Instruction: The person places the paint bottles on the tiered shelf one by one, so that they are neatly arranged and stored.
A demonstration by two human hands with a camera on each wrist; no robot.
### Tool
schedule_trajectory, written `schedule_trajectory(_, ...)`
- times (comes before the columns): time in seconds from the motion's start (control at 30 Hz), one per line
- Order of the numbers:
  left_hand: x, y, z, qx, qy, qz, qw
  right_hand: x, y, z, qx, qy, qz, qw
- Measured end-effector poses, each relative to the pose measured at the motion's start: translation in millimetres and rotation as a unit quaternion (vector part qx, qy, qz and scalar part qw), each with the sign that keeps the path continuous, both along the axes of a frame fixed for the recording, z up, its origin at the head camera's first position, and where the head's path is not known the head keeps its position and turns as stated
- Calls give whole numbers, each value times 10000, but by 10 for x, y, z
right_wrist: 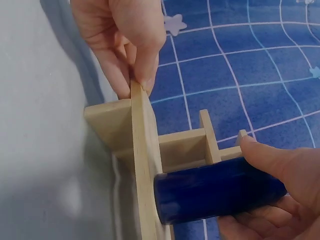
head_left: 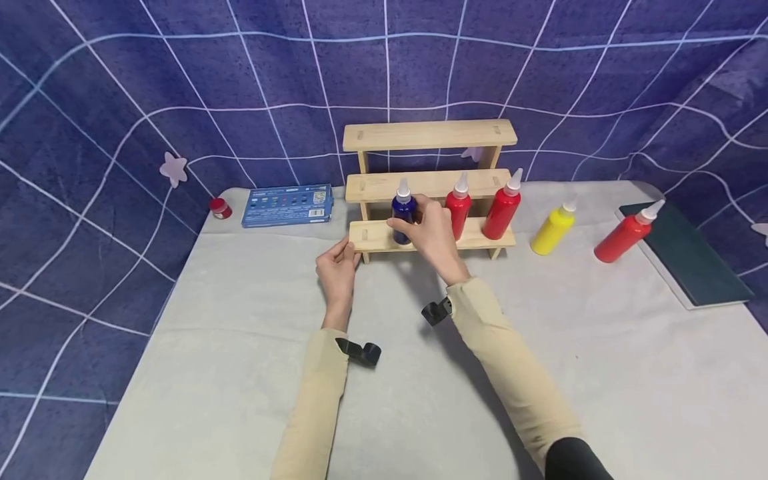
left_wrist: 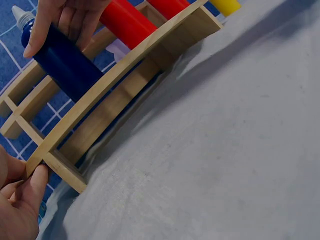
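Note:
A three-tier wooden rack (head_left: 429, 135) stands at the back of the table. My right hand (head_left: 433, 233) grips a dark blue bottle (head_left: 403, 217) with a white nozzle, upright on the lowest shelf near its left end. In the right wrist view the thumb lies along one side of the blue bottle (right_wrist: 215, 192), fingers on the other. My left hand (head_left: 337, 277) pinches the left end of the lowest shelf; the left wrist view shows its thumb and fingers on the shelf corner (left_wrist: 42, 152). Two red bottles (head_left: 458, 212) (head_left: 501, 212) stand farther right on that shelf.
Right of the rack, a yellow bottle (head_left: 553, 230) and a red bottle (head_left: 624, 238) stand on the table, beside a dark green book (head_left: 690, 257). To the left lie a blue box (head_left: 287, 206) and a small red jar (head_left: 220, 208). A blue patterned cloth (head_left: 270, 80) hangs behind.

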State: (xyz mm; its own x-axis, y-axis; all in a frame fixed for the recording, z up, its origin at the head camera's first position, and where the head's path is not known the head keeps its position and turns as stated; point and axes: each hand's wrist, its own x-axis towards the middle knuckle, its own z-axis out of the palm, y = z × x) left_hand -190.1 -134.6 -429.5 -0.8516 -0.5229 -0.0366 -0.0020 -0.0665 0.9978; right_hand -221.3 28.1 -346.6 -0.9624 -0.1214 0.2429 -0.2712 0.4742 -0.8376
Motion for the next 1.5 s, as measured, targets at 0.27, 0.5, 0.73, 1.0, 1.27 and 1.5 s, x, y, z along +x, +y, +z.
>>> schedule_trajectory(0.27,7,-15,-11,47,3,-16,10000,3,6,4,211,-44,118,9997)
schedule_trajectory(0.5,8,-8,3,104,46,-34,9999,216,176,189,258,59,188,9995)
schedule_trajectory(0.73,-5,-19,-11,92,30,-20,10000,556,523,501,-639,102,545,9964)
schedule_trajectory(1.0,-3,-9,-11,185,44,-13,9998,634,1084,662,-2639,829,-127,9609)
schedule_trajectory(1.27,-3,1,-5,229,70,-26,9997,420,1708,498,-3662,1340,-1822,9026)
schedule_trajectory(1.5,-2,-3,-1,261,92,-11,9996,254,2100,162,-2997,293,-2567,9184)
